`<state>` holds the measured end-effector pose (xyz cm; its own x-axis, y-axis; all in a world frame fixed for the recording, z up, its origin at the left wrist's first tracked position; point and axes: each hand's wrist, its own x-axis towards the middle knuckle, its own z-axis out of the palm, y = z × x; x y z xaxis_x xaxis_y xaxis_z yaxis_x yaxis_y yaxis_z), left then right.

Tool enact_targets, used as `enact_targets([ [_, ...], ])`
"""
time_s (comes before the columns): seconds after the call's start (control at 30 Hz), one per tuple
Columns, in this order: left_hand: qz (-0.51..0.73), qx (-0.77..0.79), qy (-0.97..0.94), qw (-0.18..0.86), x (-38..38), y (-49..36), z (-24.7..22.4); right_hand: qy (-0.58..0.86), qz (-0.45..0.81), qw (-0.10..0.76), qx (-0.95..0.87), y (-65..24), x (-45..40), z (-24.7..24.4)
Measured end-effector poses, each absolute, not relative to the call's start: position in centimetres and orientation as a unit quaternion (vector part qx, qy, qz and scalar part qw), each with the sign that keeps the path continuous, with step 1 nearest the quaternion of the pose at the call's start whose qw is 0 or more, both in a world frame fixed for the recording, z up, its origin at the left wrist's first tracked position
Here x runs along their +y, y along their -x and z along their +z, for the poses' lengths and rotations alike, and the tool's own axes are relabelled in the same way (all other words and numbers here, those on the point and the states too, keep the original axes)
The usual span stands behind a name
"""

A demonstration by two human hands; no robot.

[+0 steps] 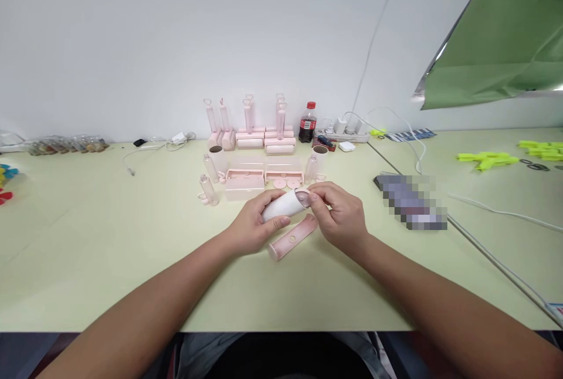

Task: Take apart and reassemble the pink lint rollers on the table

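Note:
My left hand (257,223) is wrapped round a white roll (281,206), held tilted above the table with its right end higher. At that end, a small pale pink piece (302,196) shows in the roll's opening. My right hand (341,215) is closed, thumb and forefinger pinching at this end; the fingertips partly hide what they grip. Under the hands lies an open pink half-round case (294,238) with a small hole in its middle. Beyond them are open pink cases (244,182) with clear lids, and two pink discs (280,183).
White rolls with brown cores (217,158), clear pink handles (210,189) and closed pink cases (280,145) stand farther back. A cola bottle (307,123) and a power strip (343,135) are by the wall. To the right lie a blurred-out phone-like object (411,202), cables and yellow-green plastic parts (488,159).

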<state>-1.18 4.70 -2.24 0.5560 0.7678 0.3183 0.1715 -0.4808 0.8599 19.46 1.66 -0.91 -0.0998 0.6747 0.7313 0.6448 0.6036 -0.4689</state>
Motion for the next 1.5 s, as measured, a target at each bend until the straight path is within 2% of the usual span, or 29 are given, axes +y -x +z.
enact_targets([
  [0.13, 0.371, 0.306, -0.784, 0.393, 4.9, 1.7, -2.2, 0.494, 0.026, 0.545, -0.677, -20.3, 1.6, -0.3],
  [0.27, 0.387, 0.303, -0.790, 0.366, 5.3, 1.9, -2.2, 0.518, 0.002, 0.542, -0.662, -20.7, 1.9, -0.1],
  [0.43, 0.385, 0.303, -0.793, 0.364, 4.7, 1.3, -2.3, 0.427, -0.112, 0.505, -0.742, -20.1, 1.7, -0.6],
  [0.57, 0.385, 0.316, -0.786, 0.366, 4.4, 1.2, -2.2, 0.378, -0.136, 0.467, -0.787, -19.7, 1.3, -1.1],
  [0.7, 0.380, 0.313, -0.795, 0.353, 4.5, 1.3, -2.2, 0.377, -0.073, 0.464, -0.798, -19.6, 1.2, -1.3],
  [0.9, 0.383, 0.320, -0.797, 0.342, 4.5, 1.3, -2.4, 0.419, 0.162, 0.498, -0.742, -19.7, 1.4, -1.8],
  [1.07, 0.398, 0.312, -0.794, 0.338, 4.6, 1.3, -2.8, 0.362, 0.319, 0.560, -0.674, -19.4, 1.4, -2.0],
  [1.17, 0.410, 0.295, -0.802, 0.318, 4.6, 1.3, -3.0, 0.339, 0.389, 0.552, -0.655, -19.4, 1.3, -1.9],
  [1.23, 0.417, 0.290, -0.812, 0.286, 4.6, 1.3, -3.0, 0.340, 0.386, 0.540, -0.666, -19.5, 1.2, -1.8],
  [1.4, 0.424, 0.288, -0.829, 0.223, 4.7, 1.4, -3.0, 0.399, 0.271, 0.531, -0.697, -19.5, 0.9, -1.5],
  [1.5, 0.422, 0.303, -0.829, 0.207, 4.7, 1.4, -2.9, 0.415, 0.264, 0.540, -0.683, -19.1, 0.7, -1.6],
])
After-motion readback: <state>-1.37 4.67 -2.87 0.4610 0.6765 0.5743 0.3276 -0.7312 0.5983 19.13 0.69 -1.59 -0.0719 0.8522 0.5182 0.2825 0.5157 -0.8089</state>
